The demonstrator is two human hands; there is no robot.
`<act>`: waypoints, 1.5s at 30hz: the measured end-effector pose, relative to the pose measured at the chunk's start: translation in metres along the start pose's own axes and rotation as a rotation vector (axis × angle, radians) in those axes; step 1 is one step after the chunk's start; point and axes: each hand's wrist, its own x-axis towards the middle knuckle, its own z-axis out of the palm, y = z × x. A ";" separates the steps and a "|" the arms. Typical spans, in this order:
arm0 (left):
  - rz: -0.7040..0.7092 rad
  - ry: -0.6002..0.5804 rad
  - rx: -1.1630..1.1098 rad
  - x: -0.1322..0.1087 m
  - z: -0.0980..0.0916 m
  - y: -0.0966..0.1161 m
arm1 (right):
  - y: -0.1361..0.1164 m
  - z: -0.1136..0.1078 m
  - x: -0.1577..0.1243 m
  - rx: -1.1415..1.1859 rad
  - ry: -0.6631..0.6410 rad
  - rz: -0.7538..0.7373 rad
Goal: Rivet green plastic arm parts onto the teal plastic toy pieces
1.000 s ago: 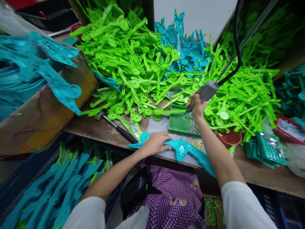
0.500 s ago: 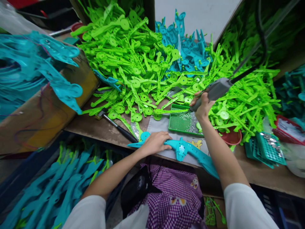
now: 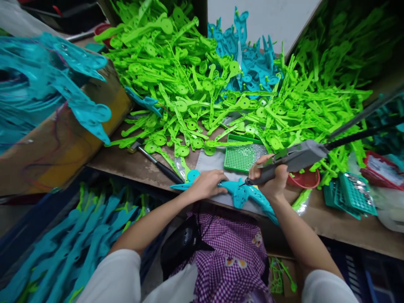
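A long blue plastic part (image 3: 241, 195) lies along the front edge of the bench on a grey cloth. Over its left portion rests my left hand (image 3: 208, 185), fingers closed on it and holding it down. My right hand (image 3: 274, 183) is wrapped round a grey electric screwdriver (image 3: 298, 156). The screwdriver's tip points down-left and meets the middle of the blue part, or nearly so; exact contact cannot be made out. Just behind the part sits a green mesh tray (image 3: 226, 160) with small silver screws (image 3: 259, 150) at its right side.
Bright green plastic parts (image 3: 176, 80) are heaped across the bench, with blue parts (image 3: 252, 63) behind. A hammer (image 3: 162, 167) lies at left. Red basket (image 3: 304, 179) and teal trays (image 3: 358, 193) stand at right. A carton (image 3: 104, 113) and a crate of blue parts (image 3: 78, 244) flank the left.
My right hand has brought the screwdriver from over the green tray down and toward me, onto the blue part's middle. My left hand stays on the part.
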 end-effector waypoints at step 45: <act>-0.014 -0.004 0.013 -0.001 -0.005 0.005 | 0.049 0.025 0.155 -0.188 0.144 -0.302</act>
